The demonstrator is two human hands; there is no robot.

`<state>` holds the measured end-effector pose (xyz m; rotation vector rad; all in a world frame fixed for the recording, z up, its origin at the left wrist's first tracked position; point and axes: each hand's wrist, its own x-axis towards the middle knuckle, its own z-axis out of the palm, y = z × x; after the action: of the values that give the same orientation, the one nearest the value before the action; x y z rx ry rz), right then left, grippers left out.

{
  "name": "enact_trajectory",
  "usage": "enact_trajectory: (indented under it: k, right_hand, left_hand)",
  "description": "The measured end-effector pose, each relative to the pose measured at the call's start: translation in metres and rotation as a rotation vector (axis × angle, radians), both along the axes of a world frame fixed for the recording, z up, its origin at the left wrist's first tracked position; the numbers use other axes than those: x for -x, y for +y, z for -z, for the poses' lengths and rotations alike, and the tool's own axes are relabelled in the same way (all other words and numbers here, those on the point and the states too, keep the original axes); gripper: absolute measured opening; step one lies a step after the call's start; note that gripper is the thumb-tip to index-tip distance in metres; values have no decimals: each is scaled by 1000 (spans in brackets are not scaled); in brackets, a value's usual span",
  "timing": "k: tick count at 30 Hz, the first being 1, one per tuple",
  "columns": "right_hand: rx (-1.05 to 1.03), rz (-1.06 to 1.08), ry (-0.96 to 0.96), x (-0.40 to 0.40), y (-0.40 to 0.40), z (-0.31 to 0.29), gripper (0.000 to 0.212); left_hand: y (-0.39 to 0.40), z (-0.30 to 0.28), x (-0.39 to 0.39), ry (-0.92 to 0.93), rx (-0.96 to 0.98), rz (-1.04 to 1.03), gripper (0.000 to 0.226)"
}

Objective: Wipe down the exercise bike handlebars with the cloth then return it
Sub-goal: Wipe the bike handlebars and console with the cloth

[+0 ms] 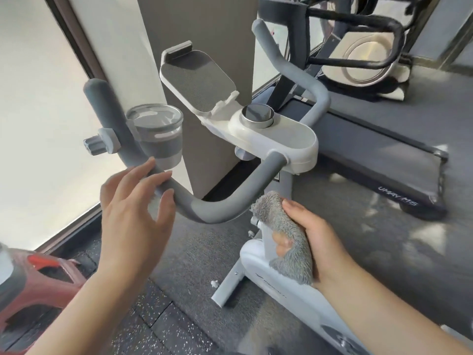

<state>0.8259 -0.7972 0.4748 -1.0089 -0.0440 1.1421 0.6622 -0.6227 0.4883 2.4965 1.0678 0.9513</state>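
The exercise bike's grey foam handlebars (220,203) curve out from a white console (289,134), one arm rising at left and one at back right. My left hand (135,208) is open, fingers spread, with its fingertips at the left bend of the bar. My right hand (314,242) grips a bunched grey fluffy cloth (286,237), held just below and right of the bar's lower curve, apart from it.
A grey cup (158,134) sits in a holder clamped to the left bar. A white tablet holder (197,78) tilts above the console. A treadmill (384,155) lies to the right, another machine (366,55) behind it. A red object (51,275) sits on the floor at left.
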Motion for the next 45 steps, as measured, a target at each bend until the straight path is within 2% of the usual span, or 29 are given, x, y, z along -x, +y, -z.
enact_trajectory:
  k: [2,5,8,10,13,17,19,24,28,33,36,40,43,45]
  right_hand:
    - [67,42,78,-4,-4,9,14]
    - [112,71,234,-13,-1,18,23]
    - [-21,107,391,-24,10,17,23]
    - [-67,119,396,-32,18,13,28]
    - [-65,137,326,-44,28,6,41]
    - [-63,155,273,-55,40,4,34]
    - [3,157,185,-58,47,5,32]
    - [91,217,-147,-49,58,15,32]
    - [166,211,-410,-35,56,25,20]
    - [252,165,-780,-10,49,37,29]
    - [258,146,-822,-5,45,35,25]
    - [308,280,-752,-22,51,35,29]
    - [350,390,-709,-38,62,32,16]
    - [364,411,-723,-40,66,29,17]
  left_hand:
    - [-1,2,-1,-19,-5,-9,25]
    - [-2,4,-3,-44,-28,-21,24]
    - [-3,4,-4,-40,-32,-31,25]
    - [-3,5,-4,-40,-14,-38,26]
    - [-3,5,-4,-55,-15,-29,26]
    - [-4,6,-5,-65,-25,-25,32]
    - [-3,7,-5,-64,-38,-24,31]
    - [-4,9,-7,-67,-34,-34,33]
    - [-4,9,-7,-71,-26,-33,34]
    - [-5,11,-8,-84,-33,-40,33]
    - [-4,11,-8,-92,-40,-35,33]
    - [-2,12,-6,-87,-44,-16,34]
    - [-1,12,-5,-79,-41,-7,35]
    - [-2,12,-5,-75,-36,-9,34]
